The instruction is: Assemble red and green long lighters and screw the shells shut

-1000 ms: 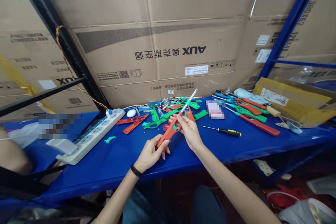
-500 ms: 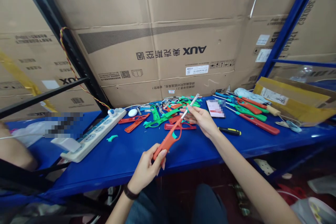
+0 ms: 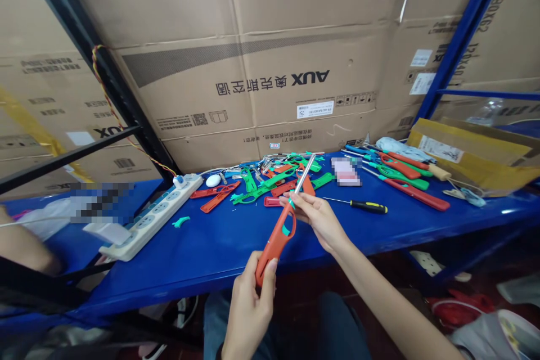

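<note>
My left hand (image 3: 252, 298) is closed around the lower end of an orange-red long-neck lighter (image 3: 275, 243), which is tilted with its metal tube pointing up and away. A green trigger shows inside the lighter's finger loop. The fingers of my right hand (image 3: 323, 218) pinch the lighter near its green collar, where the tube meets the handle. Just beyond lies a heap of loose green and red lighter shells (image 3: 270, 183) with metal parts. A screwdriver (image 3: 369, 207) with a black and yellow handle rests right of my right hand.
A white power strip (image 3: 154, 216) runs along the left of the blue table (image 3: 202, 259). Several assembled lighters (image 3: 415, 194) lie at the right before a yellow-taped carton (image 3: 472, 152). A phone (image 3: 346, 171) lies behind the screwdriver. Another person's arm (image 3: 25, 242) shows at far left.
My right hand has slid down the metal tube to the collar. The lighter and my left hand have shifted slightly right and nearer to me.
</note>
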Available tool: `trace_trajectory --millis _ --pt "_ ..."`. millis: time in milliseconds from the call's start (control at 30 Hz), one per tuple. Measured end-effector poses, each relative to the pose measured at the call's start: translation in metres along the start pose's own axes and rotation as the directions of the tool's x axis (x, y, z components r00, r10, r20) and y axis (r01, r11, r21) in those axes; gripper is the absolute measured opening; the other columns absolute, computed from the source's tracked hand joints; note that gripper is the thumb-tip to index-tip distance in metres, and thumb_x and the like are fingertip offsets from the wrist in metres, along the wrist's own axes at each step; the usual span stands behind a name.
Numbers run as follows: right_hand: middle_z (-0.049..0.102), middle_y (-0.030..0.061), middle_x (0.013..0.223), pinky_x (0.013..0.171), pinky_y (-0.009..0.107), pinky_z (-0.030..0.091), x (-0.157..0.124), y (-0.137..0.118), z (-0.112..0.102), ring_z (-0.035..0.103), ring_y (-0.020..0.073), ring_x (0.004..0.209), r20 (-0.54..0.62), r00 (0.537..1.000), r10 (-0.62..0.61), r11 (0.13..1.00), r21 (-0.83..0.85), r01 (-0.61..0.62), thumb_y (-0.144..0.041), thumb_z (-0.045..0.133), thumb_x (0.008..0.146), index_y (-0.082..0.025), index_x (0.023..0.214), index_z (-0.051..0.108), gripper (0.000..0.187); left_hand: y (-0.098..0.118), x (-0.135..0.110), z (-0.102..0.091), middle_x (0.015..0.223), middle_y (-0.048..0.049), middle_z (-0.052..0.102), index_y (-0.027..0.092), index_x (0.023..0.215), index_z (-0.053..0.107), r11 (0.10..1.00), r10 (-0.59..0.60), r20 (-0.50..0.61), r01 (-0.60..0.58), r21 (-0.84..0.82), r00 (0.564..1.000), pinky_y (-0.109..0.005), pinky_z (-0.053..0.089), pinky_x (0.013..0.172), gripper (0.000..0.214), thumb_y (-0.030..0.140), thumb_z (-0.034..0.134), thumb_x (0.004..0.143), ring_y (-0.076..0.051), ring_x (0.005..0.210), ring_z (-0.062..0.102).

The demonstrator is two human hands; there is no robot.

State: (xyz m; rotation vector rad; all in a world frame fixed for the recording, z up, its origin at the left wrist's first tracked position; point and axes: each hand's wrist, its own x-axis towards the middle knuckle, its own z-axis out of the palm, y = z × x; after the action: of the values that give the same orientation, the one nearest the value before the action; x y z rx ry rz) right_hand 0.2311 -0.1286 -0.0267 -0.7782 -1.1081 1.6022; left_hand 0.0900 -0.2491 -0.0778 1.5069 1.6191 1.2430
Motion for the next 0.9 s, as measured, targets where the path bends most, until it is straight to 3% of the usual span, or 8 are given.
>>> trace_trajectory --millis 133,333,433,567,700,800,833,900 --pt "0.075 0.0077 0.091 0.089 0.033 0.052 -0.006 0.0 0.003 0.069 0.0224 0.092 0.013 1.0 0.009 0.996 0.089 -0.011 -0.045 0.075 0.069 -0.016 0.091 0.073 0.036 0.015 -0.007 0.005 0.06 0.002 0.049 0.019 0.081 0.057 0.974 -0.12 -0.043 0.109 -0.198 0.992 -0.019 0.041 0.05 0.038 0.057 0.051 0.084 -0.011 0.053 0.047" --pt "0.074 0.0069 0.092 0.088 0.033 0.052 -0.009 0.005 0.012 0.069 0.0231 0.092 -0.002 1.0 -0.004 0.991 0.136 0.004 -0.046 0.075 0.069 -0.017 0.089 0.073 0.036 0.033 -0.011 0.006 0.05 0.0038 0.044 0.015 0.079 0.062 0.859 -0.292 0.043 0.282 -0.427 0.955 -0.017 0.04 0.044 0.049 0.064 0.057 0.076 -0.008 0.045 0.042" --pt "0.074 0.0073 0.09 0.087 0.034 0.052 -0.01 0.011 0.016 0.07 0.0229 0.09 -0.032 0.999 -0.015 0.987 0.16 0.02 -0.047 0.074 0.069 -0.017 0.087 0.074 0.036 0.034 -0.013 0.007 0.049 0.0038 0.045 0.016 0.079 0.062 0.856 -0.313 0.029 0.295 -0.425 0.949 -0.017 0.043 0.047 0.048 0.064 0.058 0.076 -0.008 0.046 0.045" --pt "0.074 0.0076 0.089 0.088 0.036 0.052 -0.008 0.018 0.016 0.07 0.0234 0.09 -0.084 0.996 -0.016 0.987 0.159 0.029 -0.047 0.074 0.069 -0.016 0.09 0.074 0.037 0.025 -0.007 0.011 0.057 0.0025 0.05 0.016 0.076 0.061 0.899 -0.261 -0.048 0.225 -0.376 0.964 -0.019 0.047 0.051 0.047 0.063 0.059 0.075 -0.009 0.049 0.049" --pt "0.074 0.0072 0.093 0.09 0.041 0.051 -0.006 0.014 -0.002 0.069 0.026 0.094 -0.013 0.997 -0.075 0.995 -0.062 0.074 -0.051 0.069 0.072 -0.017 0.097 0.072 0.043 0.016 0.012 0.002 0.045 0.0078 0.037 0.017 0.067 0.056 0.948 -0.189 -0.004 0.181 -0.262 0.982 -0.023 0.05 0.051 0.05 0.067 0.053 0.076 -0.007 0.037 0.035" --pt "0.07 0.0055 0.109 0.095 0.042 0.048 -0.011 0.003 -0.038 0.063 0.0269 0.106 0.162 0.977 -0.137 0.864 -0.464 0.197 -0.046 0.066 0.075 -0.021 0.105 0.07 0.039 0.012 0.029 -0.023 0.036 0.0088 0.033 0.018 0.064 0.057 0.971 -0.201 -0.059 0.19 -0.146 0.978 -0.025 0.048 0.047 0.056 0.071 0.047 0.076 -0.008 0.032 0.033" --pt "0.068 0.0048 0.114 0.096 0.042 0.047 -0.013 -0.001 -0.055 0.062 0.0263 0.108 0.193 0.97 -0.15 0.777 -0.584 0.236 -0.045 0.063 0.078 -0.023 0.11 0.068 0.038 0.01 0.034 -0.034 0.034 0.0083 0.034 0.017 0.064 0.058 0.973 -0.216 -0.094 0.207 -0.099 0.972 -0.025 0.045 0.044 0.058 0.072 0.045 0.076 -0.009 0.031 0.033" --pt "0.069 0.0056 0.112 0.098 0.044 0.045 -0.019 -0.008 -0.093 0.062 0.0265 0.107 0.126 0.948 -0.291 0.516 -0.814 0.267 -0.043 0.059 0.082 -0.025 0.104 0.069 0.031 0.004 0.046 -0.058 0.031 0.0062 0.036 0.016 0.062 0.06 0.969 -0.246 -0.149 0.246 -0.015 0.958 -0.026 0.043 0.044 0.063 0.075 0.04 0.076 -0.012 0.03 0.038"
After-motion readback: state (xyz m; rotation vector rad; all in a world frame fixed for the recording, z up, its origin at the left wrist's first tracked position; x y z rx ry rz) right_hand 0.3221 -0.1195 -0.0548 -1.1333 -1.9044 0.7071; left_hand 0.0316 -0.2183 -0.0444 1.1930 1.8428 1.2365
